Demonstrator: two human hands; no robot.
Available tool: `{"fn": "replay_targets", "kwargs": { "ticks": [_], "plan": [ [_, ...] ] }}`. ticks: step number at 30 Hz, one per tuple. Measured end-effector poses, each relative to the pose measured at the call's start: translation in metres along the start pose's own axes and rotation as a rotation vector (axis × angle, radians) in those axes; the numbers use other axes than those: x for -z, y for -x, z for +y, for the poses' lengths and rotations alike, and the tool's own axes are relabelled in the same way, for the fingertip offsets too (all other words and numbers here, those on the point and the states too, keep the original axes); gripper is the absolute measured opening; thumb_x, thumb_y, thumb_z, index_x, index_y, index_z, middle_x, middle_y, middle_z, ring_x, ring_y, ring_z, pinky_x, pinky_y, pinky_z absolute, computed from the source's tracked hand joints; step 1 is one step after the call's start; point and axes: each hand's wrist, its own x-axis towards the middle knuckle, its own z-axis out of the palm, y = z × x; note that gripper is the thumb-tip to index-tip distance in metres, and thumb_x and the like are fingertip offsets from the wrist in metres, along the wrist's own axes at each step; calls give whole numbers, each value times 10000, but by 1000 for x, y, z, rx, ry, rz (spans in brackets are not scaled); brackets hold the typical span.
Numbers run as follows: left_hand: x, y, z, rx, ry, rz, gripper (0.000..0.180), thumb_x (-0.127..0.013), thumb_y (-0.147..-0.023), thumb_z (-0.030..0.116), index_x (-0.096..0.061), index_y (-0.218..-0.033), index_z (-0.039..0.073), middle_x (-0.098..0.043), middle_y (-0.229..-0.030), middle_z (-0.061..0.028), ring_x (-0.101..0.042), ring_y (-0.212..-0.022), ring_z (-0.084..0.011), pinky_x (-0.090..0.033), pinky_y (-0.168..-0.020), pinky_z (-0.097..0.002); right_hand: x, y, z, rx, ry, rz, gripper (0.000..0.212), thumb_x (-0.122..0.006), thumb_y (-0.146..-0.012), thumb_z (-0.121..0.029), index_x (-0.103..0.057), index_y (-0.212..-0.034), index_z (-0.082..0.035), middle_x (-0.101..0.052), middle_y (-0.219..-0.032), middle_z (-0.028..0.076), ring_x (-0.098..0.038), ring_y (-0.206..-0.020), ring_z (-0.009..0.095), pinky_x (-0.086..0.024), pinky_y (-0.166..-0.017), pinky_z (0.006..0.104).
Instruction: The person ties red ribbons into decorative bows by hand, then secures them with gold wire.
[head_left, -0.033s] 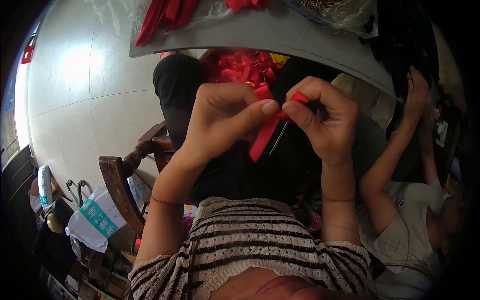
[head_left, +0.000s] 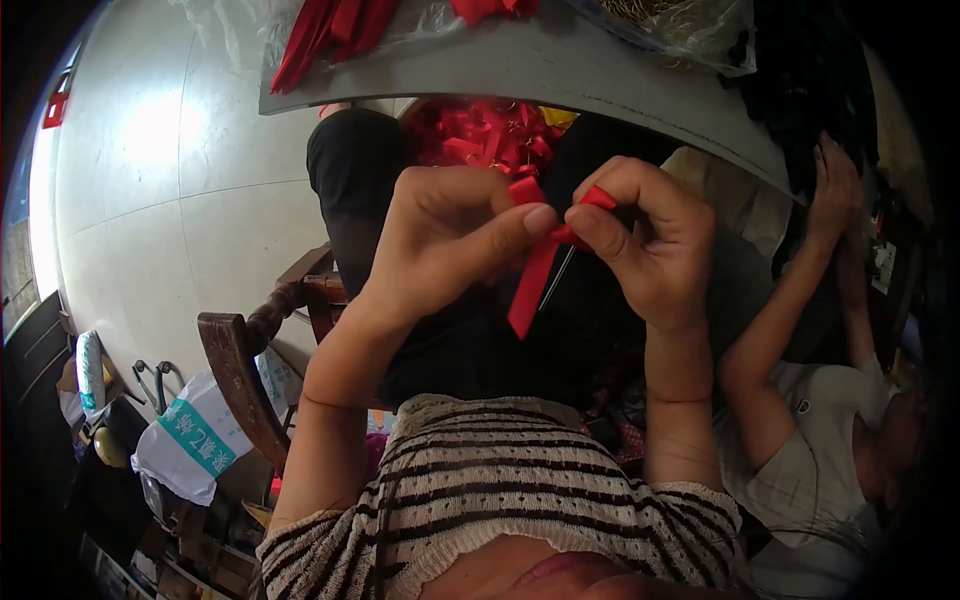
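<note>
Both hands hold a red ribbon bow point(head_left: 540, 270) above my lap. My left hand point(head_left: 455, 235) pinches one loop between thumb and bent forefinger. The other loop is pinched by the thumb and forefinger of my right hand point(head_left: 645, 240). One ribbon tail hangs down between the hands. Beside that tail slants a thin pale strand or wire point(head_left: 557, 278); I cannot tell which. The knot is partly hidden by my thumbs. Past my hands, between my knees, lies a heap of red ribbon bows point(head_left: 480, 135) with thin gold-coloured ties among them.
A grey table point(head_left: 480, 72) stands just beyond the heap, with red ribbon strips point(head_left: 330, 40) and a clear bag of gold-coloured ties point(head_left: 665, 25) on it. A wooden chair arm point(head_left: 240, 380) is at my left. At the right sits another person point(head_left: 810, 420), hands near the table edge.
The hanging ribbon tail has shifted slightly down and to the right. Both hands keep their pinch on the bow and have hardly moved.
</note>
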Motion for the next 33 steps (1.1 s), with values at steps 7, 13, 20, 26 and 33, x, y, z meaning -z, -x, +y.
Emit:
{"fn": "replay_targets", "kwargs": {
  "ticks": [7,13,20,26,33],
  "plan": [
    [13,5,8,70,-134,-146,108,-686,-808,54,-621,-737,6,-576,-650,-13,-518,-572,-47,-375,-491,-184,5,5,-6,-171,-108,-32,141,-694,-789,-76,-605,-728,14,-596,-652,25,-545,-602,63,-412,-550,198],
    [23,13,1,-360,-418,86,268,-696,-775,123,-643,-1017,22,-581,-1002,-103,-567,-909,-191,-452,-775,-266,-13,14,62,-319,142,58,126,-686,-802,-125,-633,-830,-15,-607,-664,59,-572,-599,112,-434,-548,255],
    [-6,60,26,-412,427,-771,334,-603,-845,154,-598,-1066,-98,-565,-1035,-232,-578,-908,-318,-478,-775,-371,-26,-2,66,-122,492,-1,169,-668,-800,-179,-635,-893,-42,-611,-703,107,-612,-621,270,-470,-554,355],
    [3,70,32,-408,485,-800,382,-542,-868,140,-538,-1141,-126,-529,-1127,-255,-553,-1019,-368,-453,-860,-397,-36,-23,36,62,390,-13,111,-647,-811,-130,-633,-839,-24,-617,-707,115,-604,-605,273,-463,-547,339],
    [-8,78,44,-371,489,-605,301,-617,-811,122,-625,-971,-134,-602,-911,-273,-656,-791,-343,-553,-649,-368,-60,-83,28,287,381,24,71,-624,-803,-79,-622,-826,-12,-598,-782,116,-607,-691,294,-478,-614,360]
  ]
}}
